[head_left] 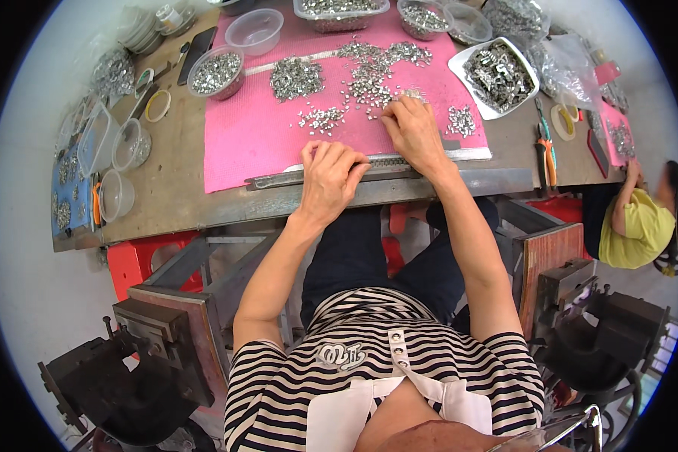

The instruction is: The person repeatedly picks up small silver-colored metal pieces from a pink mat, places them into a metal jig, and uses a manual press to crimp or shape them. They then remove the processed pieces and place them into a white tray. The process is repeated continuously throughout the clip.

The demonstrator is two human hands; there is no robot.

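While your left hand [328, 177] curls at the metal strip [388, 163]: grip unclear.
Your right hand [414, 134]: bunched narrow, by metal pieces [371, 84]; hold unclear.
Pink mat [233, 143]: many left loose; strip seemingly part-filled.

Heaped metal parts [297, 78], orange-handled pliers [541, 160] and dark machinery [120, 373] mark a workshop.
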